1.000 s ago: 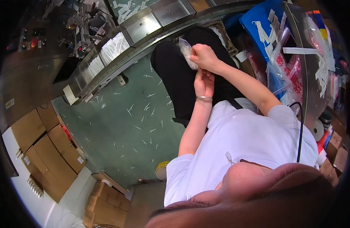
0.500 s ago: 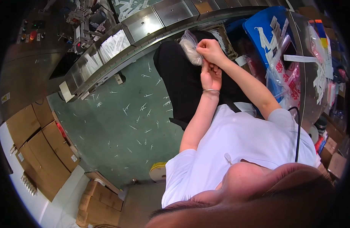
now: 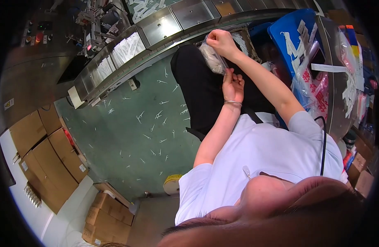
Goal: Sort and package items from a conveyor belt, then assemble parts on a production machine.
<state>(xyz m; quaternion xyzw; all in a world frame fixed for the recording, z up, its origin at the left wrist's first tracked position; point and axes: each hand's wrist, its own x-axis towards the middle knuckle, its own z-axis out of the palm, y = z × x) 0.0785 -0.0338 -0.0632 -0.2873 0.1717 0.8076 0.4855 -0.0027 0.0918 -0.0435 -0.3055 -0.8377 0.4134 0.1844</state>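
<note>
A small clear plastic bag point(image 3: 213, 61) with pale, whitish contents rests on my dark trousers. My left hand point(image 3: 234, 87) pinches the bag's near corner between thumb and fingers, with the other fingers curled loosely. At the far end of the bag's edge, my right hand point(image 3: 222, 43) is closed in a pinch on the plastic. The edge between the two hands looks stretched straight. What exactly lies inside the bag cannot be made out.
Metal trays point(image 3: 158, 25) run along the far side, some holding white strips point(image 3: 127, 48). A blue bin point(image 3: 282, 31) with white pieces and plastic bags stands to the right. Small white pieces are scattered over the green floor point(image 3: 127, 119). Cardboard boxes point(image 3: 53, 164) stand at left.
My right hand has moved away from my left hand, up along the bag's edge to its far end. My left hand stays at the near corner. The whole view has shifted slightly.
</note>
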